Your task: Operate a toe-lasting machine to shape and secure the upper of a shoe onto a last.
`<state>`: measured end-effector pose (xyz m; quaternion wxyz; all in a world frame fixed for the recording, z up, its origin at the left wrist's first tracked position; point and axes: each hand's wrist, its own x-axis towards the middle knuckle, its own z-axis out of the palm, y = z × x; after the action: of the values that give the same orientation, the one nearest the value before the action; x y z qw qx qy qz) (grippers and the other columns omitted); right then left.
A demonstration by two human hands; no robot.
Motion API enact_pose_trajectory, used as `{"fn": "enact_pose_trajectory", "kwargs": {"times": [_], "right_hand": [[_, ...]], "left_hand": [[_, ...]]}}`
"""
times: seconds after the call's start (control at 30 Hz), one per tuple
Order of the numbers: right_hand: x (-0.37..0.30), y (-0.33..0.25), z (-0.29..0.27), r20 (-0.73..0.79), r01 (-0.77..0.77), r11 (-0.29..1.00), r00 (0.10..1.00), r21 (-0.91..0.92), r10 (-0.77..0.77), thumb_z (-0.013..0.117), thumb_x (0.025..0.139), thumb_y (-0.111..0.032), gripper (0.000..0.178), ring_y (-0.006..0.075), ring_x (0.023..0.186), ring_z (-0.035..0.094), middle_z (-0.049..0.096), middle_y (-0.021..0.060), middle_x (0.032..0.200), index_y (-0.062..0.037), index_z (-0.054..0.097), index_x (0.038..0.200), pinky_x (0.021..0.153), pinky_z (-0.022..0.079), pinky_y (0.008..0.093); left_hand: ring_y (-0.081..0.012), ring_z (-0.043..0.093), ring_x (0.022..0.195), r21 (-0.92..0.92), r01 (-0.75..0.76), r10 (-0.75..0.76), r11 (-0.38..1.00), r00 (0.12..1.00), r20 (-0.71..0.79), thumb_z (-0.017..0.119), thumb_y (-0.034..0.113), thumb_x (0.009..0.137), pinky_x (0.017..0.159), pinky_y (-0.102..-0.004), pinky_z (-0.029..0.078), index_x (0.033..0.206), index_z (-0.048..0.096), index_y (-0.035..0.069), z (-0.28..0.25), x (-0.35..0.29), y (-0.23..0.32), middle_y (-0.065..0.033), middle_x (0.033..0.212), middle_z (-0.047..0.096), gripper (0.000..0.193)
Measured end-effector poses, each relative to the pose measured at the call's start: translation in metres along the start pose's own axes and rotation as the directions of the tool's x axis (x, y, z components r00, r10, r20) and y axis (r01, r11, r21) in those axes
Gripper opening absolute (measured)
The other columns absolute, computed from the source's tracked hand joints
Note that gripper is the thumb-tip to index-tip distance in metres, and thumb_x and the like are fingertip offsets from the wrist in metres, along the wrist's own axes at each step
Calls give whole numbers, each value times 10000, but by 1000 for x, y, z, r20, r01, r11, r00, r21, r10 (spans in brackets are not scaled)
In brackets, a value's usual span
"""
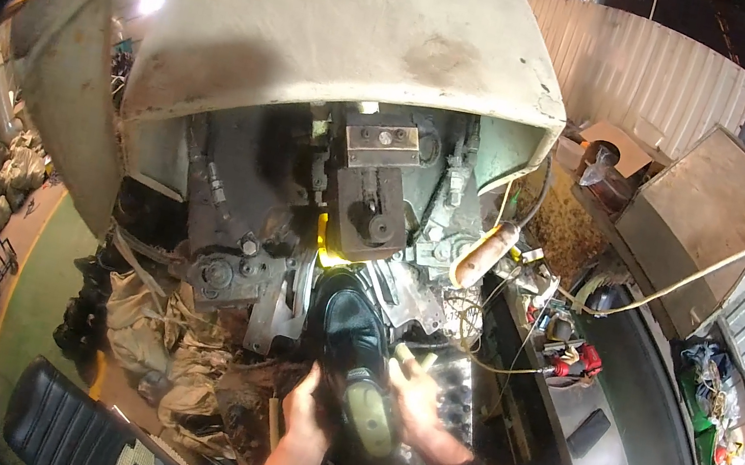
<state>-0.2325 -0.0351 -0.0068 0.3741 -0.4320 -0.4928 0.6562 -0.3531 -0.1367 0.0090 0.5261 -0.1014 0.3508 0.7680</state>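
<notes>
A black shoe point(349, 320) points toe-first into the machine at the centre, with a yellow-green shoe last point(368, 415) showing at its heel end. My left hand point(304, 410) is at the shoe's left side, thumb up and the other fingers mostly hidden. On the opposite side my right hand point(413, 397) grips the heel area, pale covers on some fingertips. The toe lies between metal side plates point(280, 306), just below a dark block point(366, 213) with a yellow glow beside it. Dark bands circle both wrists.
A pale machine hood point(350, 19) overhangs the work. To the right, an elongated worn handle point(485, 254) hangs from a cable, near a red tool point(579, 361) and a dark bench point(626, 377). A black chair point(66, 418) and crumpled tan cloth point(165, 335) are at lower left.
</notes>
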Motion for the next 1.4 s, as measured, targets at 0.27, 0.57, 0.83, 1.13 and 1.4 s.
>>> {"fn": "enact_pose_trajectory", "kwargs": {"times": [0.27,0.57,0.83,1.13,1.4], "right_hand": [[-2,-16,7,63,-110,992,992,69,106,605,1000,-119,516,120,1086,595,614,104,1273,38,429,1460,953,463,232],[39,43,-1,228,-119,865,974,488,5,624,982,-57,616,156,1005,658,649,111,1222,-41,321,1518,847,567,314],[49,43,-28,238,-96,928,971,360,8,639,989,-136,686,147,1093,623,593,128,1310,-25,256,1548,923,517,270],[78,124,-215,-147,-255,838,967,-483,209,660,941,-167,849,242,1042,673,671,234,1210,26,122,1568,896,555,348],[86,182,-213,-230,-313,896,941,-316,248,763,759,-17,986,258,1142,621,645,205,1276,81,169,1540,970,503,342]], "left_hand": [[-297,646,1044,-114,-45,49,992,998,29,494,320,1001,965,-405,497,1185,657,20,-30,38,-21,-119,1181,688,388],[-227,657,942,-61,-325,319,944,942,-101,538,241,1006,838,-335,523,1123,670,-44,-39,69,-49,-114,1081,689,336],[-191,640,898,94,-310,318,946,943,-93,604,241,992,809,-318,511,1103,682,-66,-34,51,-28,-87,1036,697,336],[-355,586,1172,999,-50,526,21,850,31,824,226,820,1004,-429,469,1352,443,-75,-181,9,-80,-229,1246,579,721],[-303,655,930,961,273,473,51,841,-264,944,322,634,830,-432,516,1165,521,-56,-271,48,-144,-173,995,643,777]]}}
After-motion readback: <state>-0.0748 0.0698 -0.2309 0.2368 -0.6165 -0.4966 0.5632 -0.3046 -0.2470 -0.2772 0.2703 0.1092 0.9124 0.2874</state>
